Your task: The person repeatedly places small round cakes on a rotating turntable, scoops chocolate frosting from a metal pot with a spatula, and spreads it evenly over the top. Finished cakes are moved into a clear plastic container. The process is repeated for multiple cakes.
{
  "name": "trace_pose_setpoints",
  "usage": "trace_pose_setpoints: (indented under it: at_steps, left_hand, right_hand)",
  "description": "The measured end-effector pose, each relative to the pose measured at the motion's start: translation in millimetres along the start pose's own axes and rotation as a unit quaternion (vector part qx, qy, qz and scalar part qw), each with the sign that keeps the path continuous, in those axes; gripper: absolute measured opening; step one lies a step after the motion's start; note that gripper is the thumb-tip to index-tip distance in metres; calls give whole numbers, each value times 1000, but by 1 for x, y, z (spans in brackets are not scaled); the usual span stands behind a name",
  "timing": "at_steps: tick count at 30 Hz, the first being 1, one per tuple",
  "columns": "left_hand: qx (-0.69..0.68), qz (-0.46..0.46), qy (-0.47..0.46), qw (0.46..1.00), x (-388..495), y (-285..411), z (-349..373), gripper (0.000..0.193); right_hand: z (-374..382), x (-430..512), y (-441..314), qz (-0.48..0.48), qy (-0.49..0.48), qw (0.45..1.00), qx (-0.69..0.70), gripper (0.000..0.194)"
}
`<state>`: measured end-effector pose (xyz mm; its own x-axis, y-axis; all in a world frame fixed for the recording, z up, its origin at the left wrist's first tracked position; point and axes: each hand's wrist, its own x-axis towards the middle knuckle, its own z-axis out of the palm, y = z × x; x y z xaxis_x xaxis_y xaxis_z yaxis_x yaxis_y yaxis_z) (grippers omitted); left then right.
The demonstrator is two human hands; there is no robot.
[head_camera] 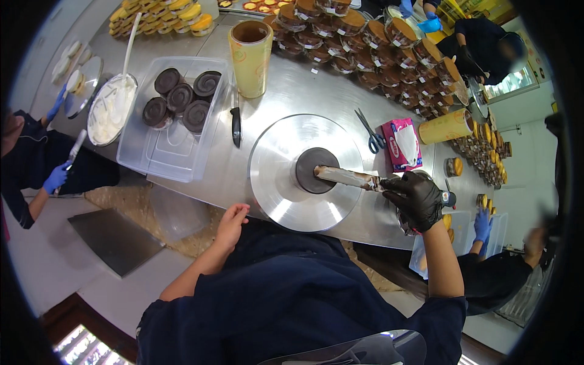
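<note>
A small round chocolate cake [312, 177] stands on the round metal turntable [273, 150] before me. My right hand [415, 198], in a black glove, grips a spatula [349, 177] smeared with chocolate, its blade tip over the cake's top. My left hand [232, 224] is bare and holds nothing, its fingers loosely bent near the table edge, left of the turntable. Part of a metal bowl [401, 223] shows below my right hand, which hides the rest. Several dark round cakes [179, 98] sit in a clear plastic tub [157, 157] at the left.
A black-handled knife [236, 127], scissors [370, 132], a tissue pack [392, 146] and film rolls [250, 68] [445, 127] lie or stand around the turntable. Wrapped cakes [378, 54] are stacked behind. A cream bowl [109, 112] is at left. Co-workers' gloved hands [57, 178] [482, 226] are at both sides.
</note>
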<state>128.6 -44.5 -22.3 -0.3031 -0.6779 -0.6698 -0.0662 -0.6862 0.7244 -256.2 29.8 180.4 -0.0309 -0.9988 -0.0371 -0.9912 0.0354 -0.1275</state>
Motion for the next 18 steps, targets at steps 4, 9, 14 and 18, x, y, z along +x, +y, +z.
trace_pose_setpoints:
  at_steps: [4,9,14,18]
  left_hand:
    - [3,6,-17,1000,1,3,1,21]
    - [13,-14,-29,999,5,9,-1,21]
    - [41,-14,-42,998,8,10,-1,21]
    - [33,-16,-48,998,11,8,1,20]
  right_hand:
    - [2,5,1,-5,-7,1000,-6,20]
    - [-2,9,1,17,-27,999,-24,19]
    - [-6,11,2,37,-45,998,-25,19]
    - [-8,11,7,42,-54,998,-8,20]
